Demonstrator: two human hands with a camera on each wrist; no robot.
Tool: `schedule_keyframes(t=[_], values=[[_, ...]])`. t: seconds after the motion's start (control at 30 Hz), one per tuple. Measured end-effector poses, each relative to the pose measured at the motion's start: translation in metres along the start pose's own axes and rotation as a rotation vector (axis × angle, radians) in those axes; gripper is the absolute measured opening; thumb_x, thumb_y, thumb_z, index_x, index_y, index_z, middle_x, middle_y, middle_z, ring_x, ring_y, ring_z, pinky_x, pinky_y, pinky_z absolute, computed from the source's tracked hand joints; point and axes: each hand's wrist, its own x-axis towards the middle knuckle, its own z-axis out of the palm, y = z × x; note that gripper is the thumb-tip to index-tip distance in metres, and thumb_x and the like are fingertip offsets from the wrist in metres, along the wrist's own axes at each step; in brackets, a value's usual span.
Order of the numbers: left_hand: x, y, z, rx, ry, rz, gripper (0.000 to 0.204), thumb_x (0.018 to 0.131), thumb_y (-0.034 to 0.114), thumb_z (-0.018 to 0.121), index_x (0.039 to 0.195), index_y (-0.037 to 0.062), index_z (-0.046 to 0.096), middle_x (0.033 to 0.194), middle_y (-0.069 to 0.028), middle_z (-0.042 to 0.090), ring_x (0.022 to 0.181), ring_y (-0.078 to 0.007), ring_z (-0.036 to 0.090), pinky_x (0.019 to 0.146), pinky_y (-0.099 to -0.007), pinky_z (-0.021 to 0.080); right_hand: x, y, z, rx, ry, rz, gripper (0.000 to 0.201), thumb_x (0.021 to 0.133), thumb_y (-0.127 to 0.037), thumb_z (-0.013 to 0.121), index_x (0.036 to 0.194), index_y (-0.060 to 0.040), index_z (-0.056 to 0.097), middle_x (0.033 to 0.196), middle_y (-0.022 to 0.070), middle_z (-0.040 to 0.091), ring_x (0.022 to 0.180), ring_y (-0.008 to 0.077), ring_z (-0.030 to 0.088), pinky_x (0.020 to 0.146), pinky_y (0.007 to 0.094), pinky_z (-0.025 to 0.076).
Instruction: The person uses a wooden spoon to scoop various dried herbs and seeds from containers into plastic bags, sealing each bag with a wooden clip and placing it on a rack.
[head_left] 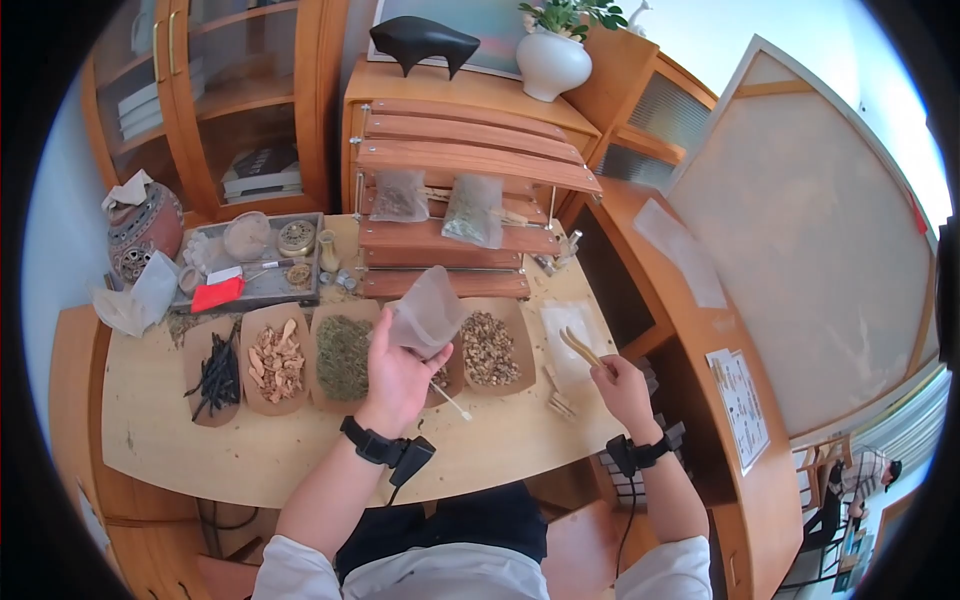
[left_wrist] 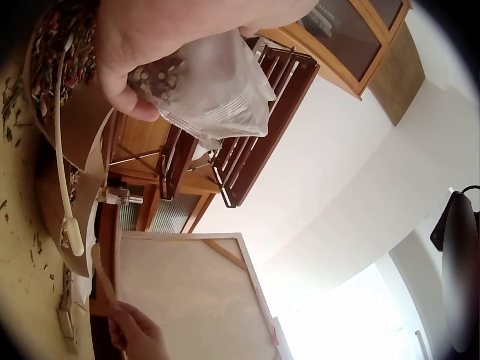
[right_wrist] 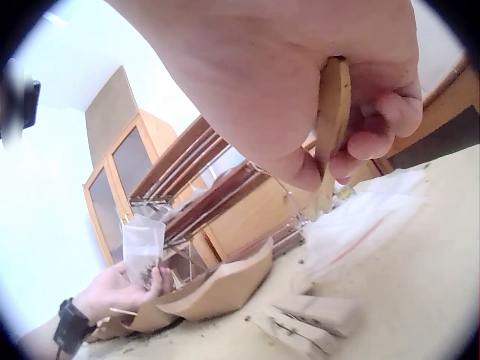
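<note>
Low in the head view, I see two forearms reaching up, with the hands well apart. Near the middle, the left hand [head_left: 398,385] is palm up and holds a see-through bag [head_left: 428,310] above the brown trays [head_left: 275,407]. Right of that, the right hand [head_left: 625,390] pinches wooden tongs [head_left: 580,347], tips pointing up and left. The bag is left of the tongs, not touching them. Fingers hide some of the bag; I can't tell what the dark bits [left_wrist: 161,76] inside are. Farther up, a wooden rack [head_left: 450,155] holds two small bags [head_left: 472,212].
</note>
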Motion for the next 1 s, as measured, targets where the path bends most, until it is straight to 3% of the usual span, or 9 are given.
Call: schedule_keyframes(t=[0.17, 0.23, 0.3, 0.47, 0.57, 0.67, 0.77, 1.0], values=[[-0.001, -0.001, 0.003, 0.008, 0.004, -0.015, 0.060, 0.097, 0.052, 0.050, 0.139, 0.0106, 0.043, 0.137, -0.0099, 0.049, 0.122, -0.0253, 0.048, 0.096, -0.0434, 0.044, -0.002, 0.028, 0.019, -0.087, 0.097, -0.164, 0.026, 0.085, -0.021, 0.070, 0.103, -0.0014, 0.069, 0.098, 0.0168, 0.065, 0.092, 0.0330, 0.062, 0.083, 0.0404, 0.049], [0.002, -0.003, 0.000, -0.015, -0.002, -0.019, 0.058, 0.097, 0.052, 0.050, 0.139, 0.0113, 0.043, 0.137, -0.0097, 0.049, 0.122, -0.0257, 0.048, 0.096, -0.0437, 0.045, -0.005, 0.023, 0.024, -0.087, 0.145, -0.254, 0.027, 0.085, -0.019, 0.071, 0.105, -0.0017, 0.068, 0.100, 0.0160, 0.064, 0.094, 0.0333, 0.061, 0.085, 0.0405, 0.049], [0.003, -0.001, -0.002, -0.029, -0.006, -0.015, 0.057, 0.097, 0.051, 0.049, 0.138, 0.0121, 0.043, 0.137, -0.0095, 0.049, 0.122, -0.0260, 0.048, 0.095, -0.0441, 0.045, -0.018, -0.010, 0.019, -0.069, 0.225, -0.350, 0.028, 0.084, -0.016, 0.071, 0.107, -0.0015, 0.067, 0.100, 0.0148, 0.064, 0.095, 0.0334, 0.060, 0.086, 0.0402, 0.048], [0.003, 0.000, 0.000, -0.062, -0.020, 0.003, 0.055, 0.098, 0.051, 0.050, 0.137, 0.0139, 0.045, 0.136, -0.0091, 0.050, 0.121, -0.0267, 0.049, 0.093, -0.0449, 0.046, -0.072, -0.077, 0.044, 0.367, -0.304, -0.195, 0.036, 0.088, -0.017, 0.069, 0.120, -0.0004, 0.062, 0.091, 0.0105, 0.068, 0.077, 0.0206, 0.067, 0.072, 0.0318, 0.054], [0.001, 0.001, 0.004, -0.051, -0.038, 0.010, 0.057, 0.097, 0.053, 0.050, 0.136, 0.0121, 0.046, 0.134, -0.0091, 0.053, 0.122, -0.0259, 0.050, 0.096, -0.0463, 0.046, -0.092, -0.092, 0.074, 0.525, -0.385, -0.191, 0.038, 0.090, -0.020, 0.070, 0.122, -0.0013, 0.062, 0.090, 0.0090, 0.068, 0.077, 0.0174, 0.066, 0.072, 0.0298, 0.054], [0.000, 0.001, 0.006, -0.051, -0.045, 0.011, 0.056, 0.097, 0.053, 0.049, 0.136, 0.0128, 0.047, 0.133, -0.0088, 0.053, 0.121, -0.0261, 0.051, 0.095, -0.0463, 0.045, -0.097, -0.093, 0.108, 0.747, -0.328, -0.148, 0.040, 0.091, -0.016, 0.071, 0.127, -0.0046, 0.060, 0.089, 0.0016, 0.064, 0.073, 0.0070, 0.059, 0.067, 0.0227, 0.049], [0.000, 0.001, 0.005, -0.055, -0.052, 0.014, 0.056, 0.097, 0.053, 0.049, 0.136, 0.0127, 0.047, 0.134, -0.0091, 0.053, 0.121, -0.0262, 0.051, 0.095, -0.0465, 0.045, -0.093, -0.090, 0.118, 0.741, -0.333, -0.173, 0.038, 0.091, -0.019, 0.071, 0.125, -0.0035, 0.062, 0.090, 0.0064, 0.068, 0.076, 0.0112, 0.063, 0.071, 0.0256, 0.052], [0.000, 0.001, 0.007, -0.041, -0.051, 0.017, 0.057, 0.097, 0.053, 0.049, 0.138, 0.0137, 0.045, 0.137, -0.0089, 0.052, 0.124, -0.0276, 0.050, 0.097, -0.0487, 0.044, -0.098, -0.090, 0.131, 0.773, -0.229, -0.199, 0.034, 0.090, -0.014, 0.072, 0.122, -0.0068, 0.067, 0.085, 0.0033, 0.069, 0.070, 0.0076, 0.062, 0.065, 0.0217, 0.051]])
